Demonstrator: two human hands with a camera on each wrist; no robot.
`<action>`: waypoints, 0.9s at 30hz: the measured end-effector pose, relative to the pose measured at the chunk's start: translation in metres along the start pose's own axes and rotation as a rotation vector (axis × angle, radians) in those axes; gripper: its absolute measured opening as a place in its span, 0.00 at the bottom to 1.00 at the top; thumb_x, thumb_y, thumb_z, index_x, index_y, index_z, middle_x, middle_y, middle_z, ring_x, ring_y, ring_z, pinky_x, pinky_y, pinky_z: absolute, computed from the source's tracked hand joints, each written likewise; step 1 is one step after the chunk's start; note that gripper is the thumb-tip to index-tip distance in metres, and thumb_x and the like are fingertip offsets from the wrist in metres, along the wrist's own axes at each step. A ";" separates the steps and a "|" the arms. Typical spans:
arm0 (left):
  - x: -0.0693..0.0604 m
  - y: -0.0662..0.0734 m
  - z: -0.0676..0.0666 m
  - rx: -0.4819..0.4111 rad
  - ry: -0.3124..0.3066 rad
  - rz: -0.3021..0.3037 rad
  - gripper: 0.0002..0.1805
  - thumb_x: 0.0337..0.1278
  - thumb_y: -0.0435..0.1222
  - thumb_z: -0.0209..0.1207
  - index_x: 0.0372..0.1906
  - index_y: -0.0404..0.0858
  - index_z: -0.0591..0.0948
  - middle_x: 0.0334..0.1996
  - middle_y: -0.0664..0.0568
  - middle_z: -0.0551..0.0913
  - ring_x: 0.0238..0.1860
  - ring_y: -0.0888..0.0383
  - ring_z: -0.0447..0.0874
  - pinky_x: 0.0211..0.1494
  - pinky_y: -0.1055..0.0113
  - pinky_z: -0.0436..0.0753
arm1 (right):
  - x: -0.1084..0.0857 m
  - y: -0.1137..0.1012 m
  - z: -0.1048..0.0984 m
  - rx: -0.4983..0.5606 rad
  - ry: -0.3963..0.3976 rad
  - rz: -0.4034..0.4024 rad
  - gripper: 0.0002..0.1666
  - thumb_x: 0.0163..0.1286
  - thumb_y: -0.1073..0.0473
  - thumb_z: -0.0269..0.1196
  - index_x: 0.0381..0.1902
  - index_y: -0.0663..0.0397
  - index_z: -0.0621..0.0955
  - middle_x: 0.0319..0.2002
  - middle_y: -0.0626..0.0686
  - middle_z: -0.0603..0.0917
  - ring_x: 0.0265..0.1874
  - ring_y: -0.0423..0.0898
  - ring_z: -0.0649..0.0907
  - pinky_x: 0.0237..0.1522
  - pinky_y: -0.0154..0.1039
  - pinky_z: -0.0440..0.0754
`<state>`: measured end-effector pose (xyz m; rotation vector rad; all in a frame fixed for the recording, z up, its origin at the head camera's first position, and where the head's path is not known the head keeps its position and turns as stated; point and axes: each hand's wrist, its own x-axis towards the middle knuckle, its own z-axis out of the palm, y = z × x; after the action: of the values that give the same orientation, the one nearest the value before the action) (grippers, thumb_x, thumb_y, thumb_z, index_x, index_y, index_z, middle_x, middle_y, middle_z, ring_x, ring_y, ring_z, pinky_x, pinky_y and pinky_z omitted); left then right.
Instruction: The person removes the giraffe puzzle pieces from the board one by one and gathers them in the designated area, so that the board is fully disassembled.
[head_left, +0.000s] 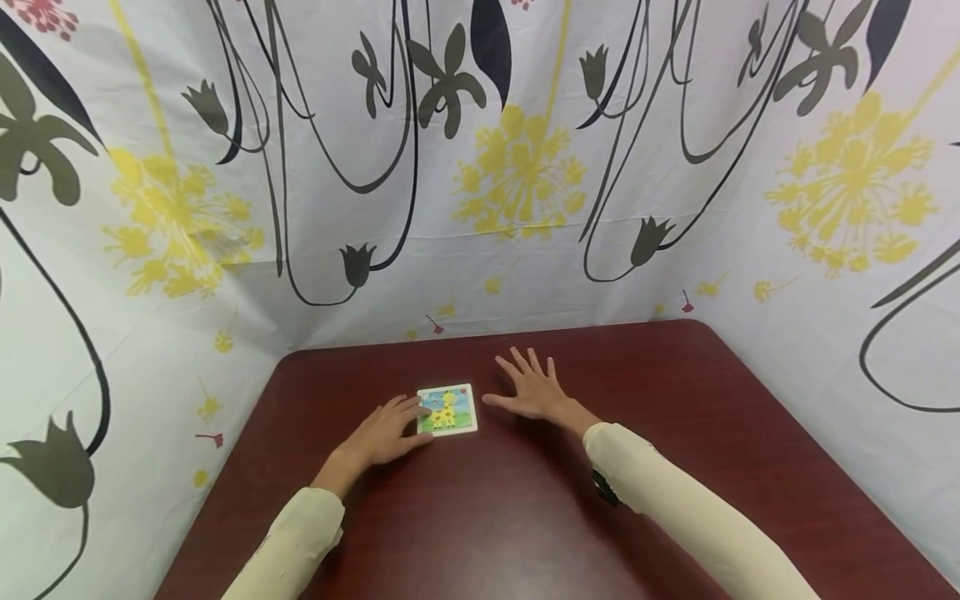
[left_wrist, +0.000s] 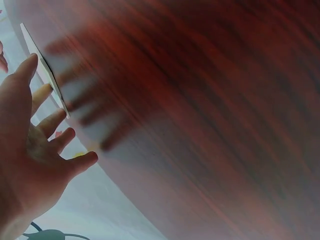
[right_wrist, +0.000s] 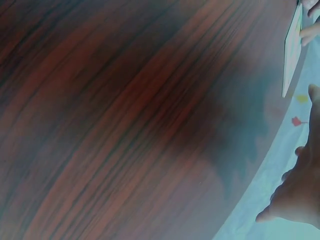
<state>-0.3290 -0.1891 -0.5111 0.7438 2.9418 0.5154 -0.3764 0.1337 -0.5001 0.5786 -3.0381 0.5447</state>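
A small square picture board [head_left: 456, 406] with a yellow giraffe and a white border lies flat on the dark red table [head_left: 480, 517]. My left hand [head_left: 384, 433] is at its left side, with fingertips over the edge and the thumb by the near left corner. Seen from the left wrist, this hand [left_wrist: 35, 140] has loosely extended fingers, and the board [left_wrist: 45, 70] appears almost edge-on. To the right of the board, my right hand [head_left: 531, 393] hovers with spread fingers, apart from it and holding nothing. The right wrist view shows the board [right_wrist: 292, 57] beyond that hand's thumb.
White cloth walls [head_left: 480, 283] printed with flowers and stems enclose the table at the back and both sides. A dark band-like object [head_left: 604, 488] sits under the right sleeve [head_left: 675, 492].
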 end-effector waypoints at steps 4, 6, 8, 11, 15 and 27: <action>0.001 0.001 -0.001 0.003 -0.012 -0.017 0.30 0.69 0.57 0.62 0.70 0.48 0.78 0.77 0.45 0.68 0.78 0.40 0.61 0.72 0.35 0.65 | 0.004 -0.007 0.005 0.003 -0.004 -0.018 0.56 0.69 0.25 0.59 0.84 0.45 0.57 0.84 0.59 0.48 0.81 0.67 0.45 0.74 0.73 0.38; 0.001 0.002 -0.002 0.003 -0.022 -0.025 0.30 0.70 0.57 0.62 0.70 0.49 0.78 0.77 0.46 0.67 0.78 0.41 0.62 0.72 0.37 0.67 | 0.006 -0.010 0.008 0.006 -0.002 -0.032 0.56 0.69 0.24 0.58 0.84 0.45 0.58 0.84 0.59 0.48 0.81 0.67 0.45 0.74 0.73 0.38; 0.001 0.002 -0.004 0.001 -0.029 -0.031 0.29 0.70 0.55 0.63 0.70 0.49 0.78 0.77 0.46 0.67 0.77 0.42 0.63 0.71 0.37 0.69 | 0.009 -0.012 0.010 0.015 -0.007 -0.044 0.56 0.69 0.24 0.57 0.84 0.45 0.57 0.84 0.59 0.48 0.81 0.67 0.46 0.74 0.73 0.38; 0.001 0.002 -0.005 0.001 -0.034 -0.031 0.28 0.70 0.53 0.63 0.70 0.49 0.79 0.77 0.47 0.67 0.77 0.43 0.63 0.70 0.38 0.69 | 0.012 -0.015 0.014 0.029 -0.011 -0.059 0.56 0.69 0.23 0.57 0.84 0.45 0.58 0.84 0.60 0.49 0.81 0.67 0.46 0.74 0.73 0.39; 0.001 0.002 -0.008 0.001 -0.038 -0.017 0.28 0.70 0.52 0.64 0.70 0.47 0.79 0.77 0.46 0.67 0.77 0.42 0.63 0.69 0.37 0.70 | 0.014 -0.023 0.015 0.058 -0.012 -0.075 0.54 0.69 0.26 0.59 0.83 0.46 0.60 0.83 0.61 0.51 0.81 0.68 0.47 0.74 0.72 0.41; 0.004 -0.001 -0.012 0.030 -0.082 0.006 0.25 0.73 0.49 0.62 0.70 0.49 0.79 0.77 0.45 0.67 0.77 0.40 0.63 0.68 0.34 0.70 | 0.026 -0.041 0.027 0.035 -0.037 -0.117 0.50 0.71 0.30 0.61 0.82 0.46 0.63 0.82 0.60 0.55 0.81 0.66 0.51 0.75 0.70 0.45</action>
<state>-0.3344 -0.1921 -0.4998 0.7582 2.8784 0.4307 -0.3844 0.0798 -0.5104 0.7704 -3.0093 0.5895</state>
